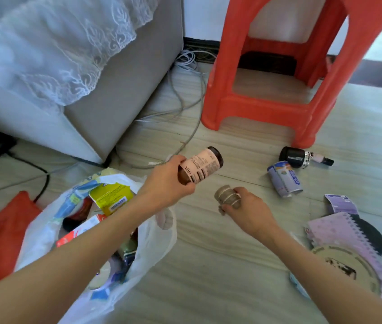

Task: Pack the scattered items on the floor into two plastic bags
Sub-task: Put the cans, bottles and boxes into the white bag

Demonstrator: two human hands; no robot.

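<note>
Head view: my left hand point(166, 181) grips a brown bottle with a pink label point(200, 166), held above the floor point(208, 265) beside the open white plastic bag point(155, 237). My right hand point(247, 210) pinches a twine spool point(227, 197) near the crushed can point(284, 178).

Two bare forearms; no sleeves; hands unadorned.

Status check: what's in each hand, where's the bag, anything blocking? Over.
Left hand grips brown bottle, held above floor. Right hand holds twine spool. White bag open at left, part filled. Nothing blocking it.
</note>
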